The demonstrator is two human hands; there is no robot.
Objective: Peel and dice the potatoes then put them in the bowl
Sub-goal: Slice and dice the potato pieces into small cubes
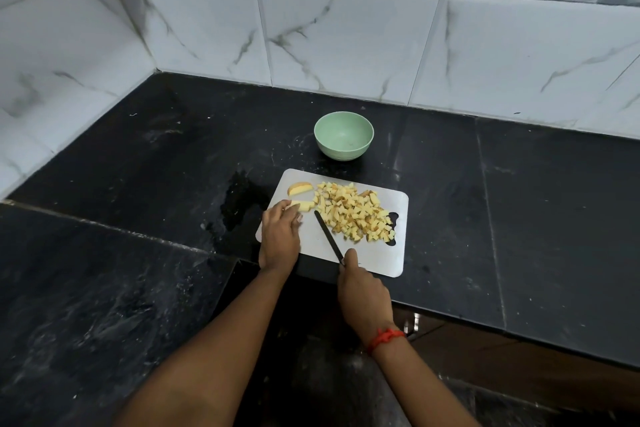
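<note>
We locate the potato strip [304,205] at the far left of the cutting board [381,260], touching the fingertips of the left hand [280,236]. Its long axis runs left to right across the board, roughly square to the forearms. The left hand is the nearer one. Its fingers reach forward side by side and their tips rest on the left end of the strip, leaving the right end bare. We cannot tell whether the thumb takes part in the hold.

The right hand [363,291] is clamped round the handle of the knife [329,236], with one finger laid forward towards the blade. The blade points away from the body and slants left, so its tip sits just beside the bare right end of the strip, on the near side. We cannot tell whether the edge touches the board or hangs just above it.

We judge the coming move to be a crosswise cut. The blade must pass over the strip at right angles to its long axis, between the fingertips and the pile. That gap is narrow, so the fingertips are the part at risk.

A potato slice [300,188] lies just beyond the strip. The diced potato [353,212] is heaped over the middle and right of the board, just right of the blade. The bowl [344,136] stands on the counter [138,184] just past the board's far edge, with no potato visible in it.
</note>
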